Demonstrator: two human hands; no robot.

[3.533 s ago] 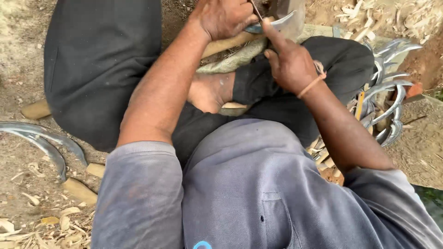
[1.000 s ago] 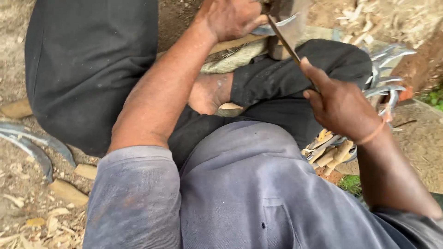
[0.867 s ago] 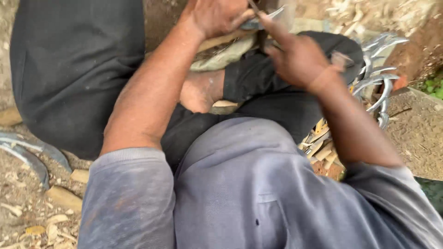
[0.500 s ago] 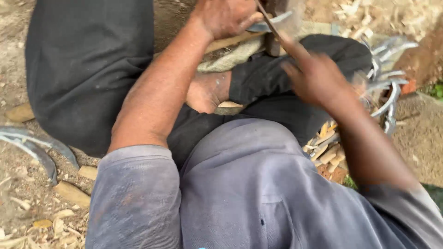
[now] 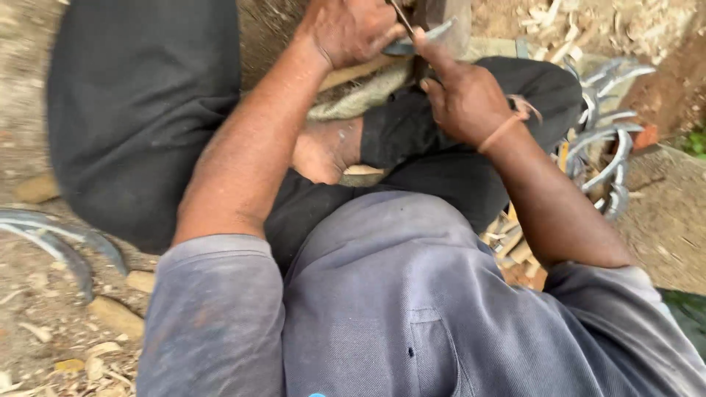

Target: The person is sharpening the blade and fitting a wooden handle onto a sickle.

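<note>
I sit on the ground in a grey shirt and dark trousers, one bare foot (image 5: pixel 323 151) tucked in front of me. My left hand (image 5: pixel 349 29) grips a curved metal blade (image 5: pixel 426 38) at the top of the view, resting over a wooden handle piece (image 5: pixel 353 73) and a cloth (image 5: pixel 360 95). My right hand (image 5: pixel 463 95), with a band on the wrist, pinches a thin dark rod-like tool (image 5: pixel 401 15) against the blade. The top of the tool is cut off by the frame edge.
A pile of curved sickle blades (image 5: pixel 603 140) lies to my right, with wood offcuts (image 5: pixel 515 246) below it. Two more curved blades (image 5: pixel 59 242) lie on the dirt at left. Wood chips (image 5: pixel 573 29) litter the ground at the top right.
My right hand has drawn back and to the right, away from the blade, and then returned to it more than once. My left hand has stayed on the blade.
</note>
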